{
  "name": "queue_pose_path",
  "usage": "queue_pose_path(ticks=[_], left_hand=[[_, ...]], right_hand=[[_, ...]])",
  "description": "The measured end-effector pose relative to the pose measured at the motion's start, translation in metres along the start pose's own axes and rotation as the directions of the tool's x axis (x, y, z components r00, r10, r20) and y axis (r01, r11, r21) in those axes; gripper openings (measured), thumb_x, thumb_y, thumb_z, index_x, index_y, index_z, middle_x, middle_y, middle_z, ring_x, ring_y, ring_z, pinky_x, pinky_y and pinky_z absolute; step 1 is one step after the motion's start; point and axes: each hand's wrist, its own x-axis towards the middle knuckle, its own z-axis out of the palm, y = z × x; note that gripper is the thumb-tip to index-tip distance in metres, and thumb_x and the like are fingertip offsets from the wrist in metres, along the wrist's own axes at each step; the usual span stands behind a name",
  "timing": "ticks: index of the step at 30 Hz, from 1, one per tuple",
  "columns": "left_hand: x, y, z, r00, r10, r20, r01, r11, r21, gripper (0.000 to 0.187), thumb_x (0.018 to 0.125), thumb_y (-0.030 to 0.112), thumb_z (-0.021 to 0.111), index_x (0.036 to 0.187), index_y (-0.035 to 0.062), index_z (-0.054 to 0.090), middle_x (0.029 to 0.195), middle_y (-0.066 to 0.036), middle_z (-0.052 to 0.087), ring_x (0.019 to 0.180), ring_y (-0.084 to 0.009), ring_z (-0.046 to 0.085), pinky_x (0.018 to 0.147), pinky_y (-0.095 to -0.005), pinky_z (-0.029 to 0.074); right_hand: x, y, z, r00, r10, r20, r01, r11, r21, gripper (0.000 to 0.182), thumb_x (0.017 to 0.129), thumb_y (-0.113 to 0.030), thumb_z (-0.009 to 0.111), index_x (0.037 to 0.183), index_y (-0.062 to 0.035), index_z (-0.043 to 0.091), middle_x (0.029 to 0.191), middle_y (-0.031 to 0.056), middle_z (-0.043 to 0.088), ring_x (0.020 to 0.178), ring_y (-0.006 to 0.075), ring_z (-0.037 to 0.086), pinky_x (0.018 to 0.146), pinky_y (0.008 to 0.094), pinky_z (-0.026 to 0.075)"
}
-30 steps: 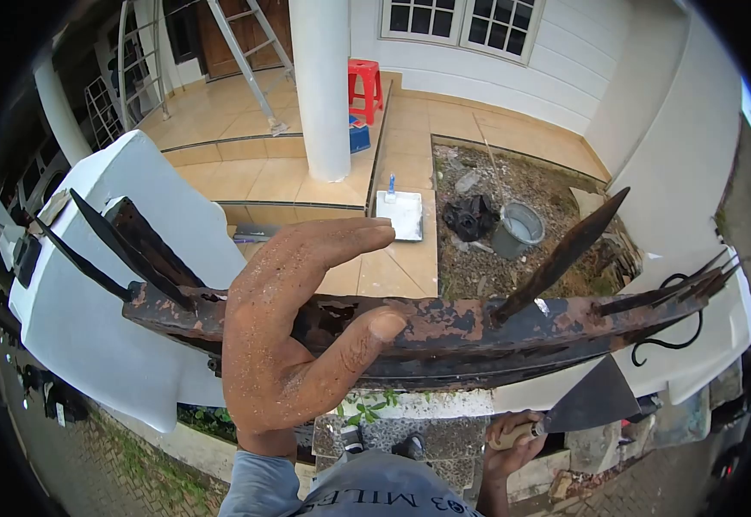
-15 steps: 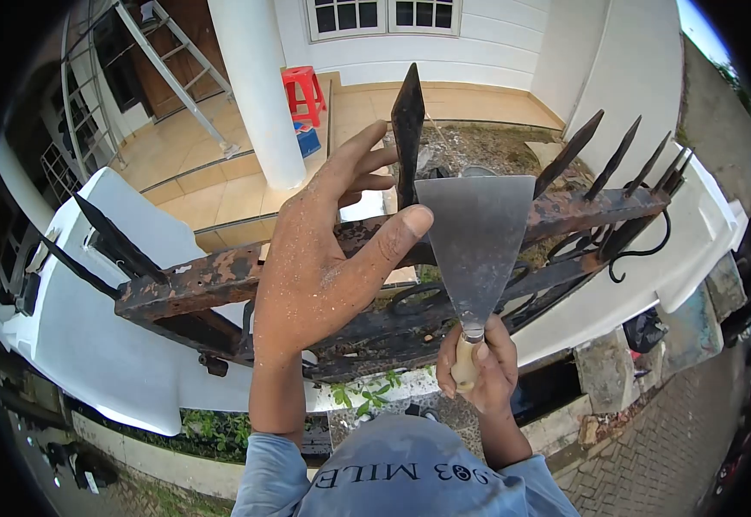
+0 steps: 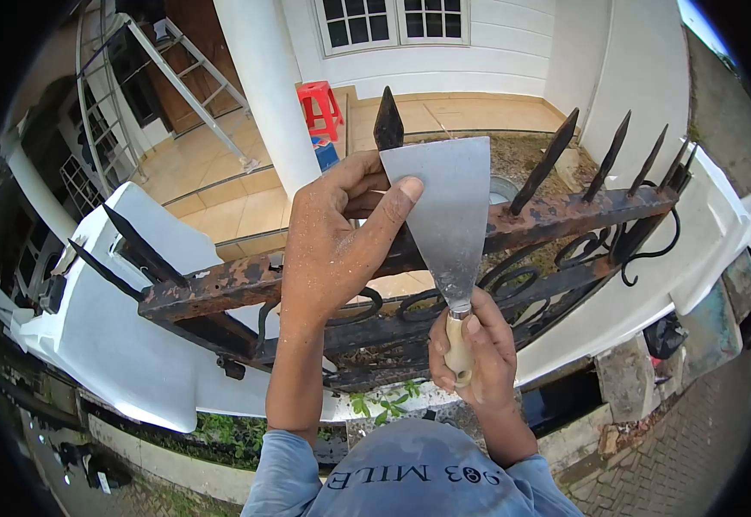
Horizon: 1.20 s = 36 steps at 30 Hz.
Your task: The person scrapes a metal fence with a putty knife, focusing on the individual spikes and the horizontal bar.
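A wide metal scraper [image 3: 449, 215] stands blade up in front of the iron fence [image 3: 212, 283], whose top rail shows rust and flaking dark paint. My right hand [image 3: 483, 349] is wrapped round its pale handle [image 3: 459, 349]. My left hand [image 3: 332, 237], dusted with small flakes, has its thumb against the left edge of the blade. Its fingers curl behind the blade near a dark spear-shaped spike [image 3: 388, 121], where their tips are hidden. More spikes [image 3: 548, 161] rise from the rail at the right and the left.
Beyond the fence stand a white column [image 3: 263, 95], a red stool [image 3: 319, 109], a blue box [image 3: 325, 153] and a metal ladder [image 3: 188, 90]. White wall sections [image 3: 117, 319] flank the fence. A cap [image 3: 418, 470] shows at the bottom.
My left fingers and thumb have drawn closer together, and the thumb now meets the blade. The scraper has shifted left and up in view, tilting slightly left. The camera view has shifted.
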Motion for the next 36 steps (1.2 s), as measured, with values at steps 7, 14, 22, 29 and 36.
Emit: queue_pose_path(ticks=[7,14,22,29,36], left_hand=[[0.004,0.003,0.004,0.993,0.028,-0.111,-0.013,0.991,0.13,0.043,0.084,0.037,0.064,0.089,-0.0055,0.066,0.062,-0.008,0.062,0.052,-0.0087,0.054,0.046,-0.024,0.041],[0.003,-0.004,0.009,0.978,0.133,-0.162,-0.102,0.977,0.188,0.046,0.084,0.04,0.063,0.087,-0.0054,0.066,0.053,-0.004,0.056,0.048,-0.0071,0.048,0.043,-0.0232,0.036],[0.002,0.009,0.01,0.988,0.055,-0.145,-0.028,0.982,0.186,0.042,0.084,0.037,0.065,0.086,-0.0051,0.066,0.059,-0.007,0.059,0.053,-0.0088,0.053,0.047,-0.0242,0.041],[0.003,0.007,0.009,0.993,0.015,-0.119,0.012,0.976,0.219,0.04,0.083,0.035,0.067,0.086,-0.0046,0.067,0.059,-0.006,0.059,0.053,-0.0088,0.053,0.046,-0.0241,0.041],[0.002,0.009,0.008,0.993,0.005,-0.117,0.014,0.987,0.163,0.039,0.083,0.032,0.066,0.091,-0.0057,0.066,0.068,-0.011,0.064,0.059,-0.0112,0.059,0.051,-0.0235,0.046]], right_hand=[[0.002,-0.009,0.008,0.999,0.005,-0.045,-0.012,0.991,-0.137,0.046,0.097,-0.026,0.04,0.134,0.0006,0.032,0.071,0.0087,0.047,0.041,0.0092,0.043,0.035,0.0198,0.036],[0.002,-0.016,0.016,0.992,0.03,-0.123,-0.054,0.978,-0.199,0.048,0.097,-0.028,0.041,0.136,-0.0003,0.033,0.071,0.0065,0.049,0.044,0.0064,0.042,0.039,0.0191,0.034],[-0.002,-0.017,0.019,0.987,0.023,-0.16,-0.055,0.978,-0.201,0.048,0.098,-0.026,0.041,0.138,-0.0013,0.032,0.069,0.0041,0.05,0.046,0.0044,0.041,0.04,0.0184,0.033],[0.004,-0.017,0.025,0.985,-0.004,-0.17,-0.04,0.968,-0.249,0.048,0.098,-0.026,0.04,0.139,-0.001,0.032,0.069,0.004,0.049,0.046,0.004,0.04,0.04,0.0185,0.033],[0.003,-0.017,0.027,0.983,0.004,-0.183,-0.052,0.965,-0.256,0.05,0.098,-0.027,0.04,0.139,-0.0012,0.031,0.069,0.0045,0.049,0.046,0.0042,0.04,0.04,0.0184,0.034]])
